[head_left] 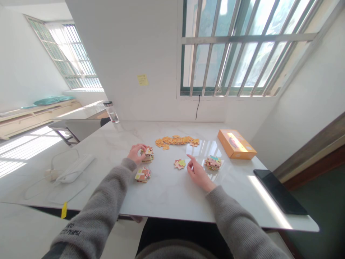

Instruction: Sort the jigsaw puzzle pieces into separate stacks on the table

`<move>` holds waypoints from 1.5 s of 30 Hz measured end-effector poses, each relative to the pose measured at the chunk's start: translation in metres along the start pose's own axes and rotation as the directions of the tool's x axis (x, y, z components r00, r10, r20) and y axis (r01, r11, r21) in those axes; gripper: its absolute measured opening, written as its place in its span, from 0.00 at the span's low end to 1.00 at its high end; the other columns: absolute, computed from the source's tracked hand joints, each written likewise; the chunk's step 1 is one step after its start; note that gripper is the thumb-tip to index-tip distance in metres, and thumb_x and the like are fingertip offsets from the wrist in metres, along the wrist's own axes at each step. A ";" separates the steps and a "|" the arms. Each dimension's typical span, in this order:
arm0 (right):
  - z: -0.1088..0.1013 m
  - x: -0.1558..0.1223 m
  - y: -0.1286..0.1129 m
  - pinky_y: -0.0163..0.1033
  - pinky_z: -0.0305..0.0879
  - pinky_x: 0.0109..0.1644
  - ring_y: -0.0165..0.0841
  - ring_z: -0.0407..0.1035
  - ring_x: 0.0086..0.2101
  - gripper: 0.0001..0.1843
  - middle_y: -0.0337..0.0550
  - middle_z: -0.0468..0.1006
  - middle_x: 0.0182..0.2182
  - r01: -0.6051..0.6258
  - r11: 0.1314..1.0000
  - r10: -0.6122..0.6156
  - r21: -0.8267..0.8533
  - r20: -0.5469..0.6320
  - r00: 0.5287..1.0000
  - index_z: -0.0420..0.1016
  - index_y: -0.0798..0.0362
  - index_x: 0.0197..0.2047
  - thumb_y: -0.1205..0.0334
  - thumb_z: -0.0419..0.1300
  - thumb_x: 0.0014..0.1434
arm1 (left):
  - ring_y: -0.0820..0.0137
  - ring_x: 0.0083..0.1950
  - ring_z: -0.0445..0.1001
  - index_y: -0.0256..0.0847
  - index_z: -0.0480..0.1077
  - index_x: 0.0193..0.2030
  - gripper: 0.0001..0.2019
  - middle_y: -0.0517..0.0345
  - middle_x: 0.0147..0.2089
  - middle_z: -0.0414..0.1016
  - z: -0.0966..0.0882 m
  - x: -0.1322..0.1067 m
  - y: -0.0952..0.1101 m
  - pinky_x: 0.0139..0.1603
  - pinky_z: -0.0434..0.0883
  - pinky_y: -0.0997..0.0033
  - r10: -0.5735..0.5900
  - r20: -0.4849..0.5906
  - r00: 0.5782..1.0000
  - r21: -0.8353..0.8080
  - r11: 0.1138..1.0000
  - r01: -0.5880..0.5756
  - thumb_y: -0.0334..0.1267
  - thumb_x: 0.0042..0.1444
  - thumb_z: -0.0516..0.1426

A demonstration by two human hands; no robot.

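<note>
My left hand is at a stack of jigsaw puzzle pieces, with thumb and fingers closed around its left edge. How many pieces lie within that grip is hidden. Just in front of it sits a second stack of pieces. My right hand rests on the table with the index finger stretched out and the other fingers loosely bent, holding nothing visible. To its left lie a few green and pink pieces; to its right is another stack, with a blue-green piece on top.
A long heap of orange-backed pieces lies farther back on the white table. An orange box and a black tablet are at the right. A bottle and a power strip with cables stand left.
</note>
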State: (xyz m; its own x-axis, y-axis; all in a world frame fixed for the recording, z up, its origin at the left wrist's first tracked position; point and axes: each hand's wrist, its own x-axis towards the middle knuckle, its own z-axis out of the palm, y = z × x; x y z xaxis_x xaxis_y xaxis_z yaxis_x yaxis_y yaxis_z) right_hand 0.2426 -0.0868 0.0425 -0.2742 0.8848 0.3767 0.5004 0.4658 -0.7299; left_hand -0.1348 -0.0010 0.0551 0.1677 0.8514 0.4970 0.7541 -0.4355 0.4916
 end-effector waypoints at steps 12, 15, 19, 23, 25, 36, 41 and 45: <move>0.000 0.000 -0.001 0.40 0.66 0.43 0.33 0.67 0.34 0.29 0.41 0.71 0.35 -0.016 1.000 0.016 -0.020 -0.020 1.000 0.56 0.53 0.67 0.67 0.49 0.63 | 0.57 0.52 0.70 0.43 0.70 0.40 0.08 0.52 0.46 0.76 0.005 -0.003 0.099 0.58 0.65 0.49 0.179 -0.038 0.983 0.122 0.977 -0.173 0.34 0.53 0.55; 0.000 0.001 0.002 0.41 0.66 0.44 0.34 0.68 0.35 0.28 0.42 0.72 0.35 -0.013 0.999 0.012 -0.045 -0.014 1.000 0.59 0.54 0.65 0.68 0.49 0.62 | 0.58 0.48 0.71 0.42 0.70 0.42 0.08 0.53 0.44 0.76 0.031 -0.009 0.132 0.54 0.67 0.55 0.206 0.109 0.972 0.127 0.967 -0.219 0.36 0.55 0.57; 0.001 0.001 0.004 0.41 0.67 0.44 0.34 0.68 0.36 0.27 0.42 0.73 0.35 0.001 0.998 -0.001 -0.057 0.005 1.000 0.61 0.53 0.64 0.69 0.50 0.61 | 0.55 0.52 0.70 0.44 0.70 0.46 0.12 0.51 0.48 0.74 0.074 -0.021 0.156 0.51 0.68 0.55 0.114 0.248 0.962 0.193 0.967 -0.164 0.41 0.55 0.60; 0.002 0.002 0.005 0.41 0.67 0.44 0.35 0.69 0.37 0.27 0.42 0.73 0.35 0.014 0.998 -0.014 -0.054 -0.003 1.000 0.62 0.53 0.64 0.69 0.51 0.61 | 0.52 0.54 0.68 0.44 0.70 0.50 0.19 0.48 0.50 0.72 0.103 -0.027 0.159 0.51 0.67 0.52 0.010 0.296 0.955 0.269 0.959 -0.094 0.47 0.53 0.62; 0.002 0.002 0.006 0.42 0.67 0.45 0.35 0.69 0.37 0.27 0.42 0.73 0.35 0.023 0.998 -0.023 -0.058 -0.003 1.000 0.62 0.53 0.64 0.69 0.51 0.61 | 0.52 0.54 0.68 0.44 0.70 0.49 0.17 0.48 0.49 0.72 0.109 -0.028 0.157 0.51 0.67 0.52 0.010 0.296 0.955 0.275 0.957 -0.095 0.46 0.55 0.61; -0.003 0.002 -0.001 0.44 0.69 0.50 0.39 0.66 0.50 0.26 0.50 0.70 0.51 0.070 0.996 -0.071 -0.055 -0.019 0.997 0.63 0.49 0.63 0.66 0.56 0.62 | 0.59 0.48 0.69 0.43 0.68 0.42 0.13 0.54 0.45 0.75 0.101 -0.029 0.156 0.52 0.68 0.57 0.149 0.167 0.975 -0.034 0.989 -0.145 0.33 0.49 0.60; -0.006 0.001 -0.005 0.46 0.68 0.53 0.39 0.67 0.51 0.23 0.47 0.72 0.48 0.131 0.991 -0.130 -0.012 0.037 0.991 0.66 0.46 0.60 0.62 0.60 0.62 | 0.59 0.48 0.70 0.44 0.67 0.40 0.15 0.54 0.44 0.75 0.099 -0.031 0.154 0.53 0.69 0.57 0.204 0.129 0.971 -0.210 0.962 -0.174 0.29 0.44 0.60; -0.008 -0.001 -0.009 0.47 0.66 0.54 0.39 0.68 0.48 0.25 0.46 0.71 0.45 0.138 0.989 -0.138 -0.046 -0.013 0.990 0.66 0.47 0.60 0.60 0.63 0.60 | 0.59 0.50 0.70 0.43 0.67 0.47 0.19 0.51 0.49 0.74 0.103 -0.031 0.148 0.51 0.71 0.57 0.202 0.117 0.972 -0.277 0.947 -0.164 0.30 0.46 0.58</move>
State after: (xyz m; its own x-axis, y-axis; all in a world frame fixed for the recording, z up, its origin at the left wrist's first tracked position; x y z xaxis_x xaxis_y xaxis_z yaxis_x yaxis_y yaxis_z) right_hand 0.2446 -0.0913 0.0531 -0.3298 0.8120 0.4816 0.4949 0.5831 -0.6443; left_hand 0.0369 -0.0620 0.0383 0.3900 0.7738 0.4991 0.5105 -0.6328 0.5822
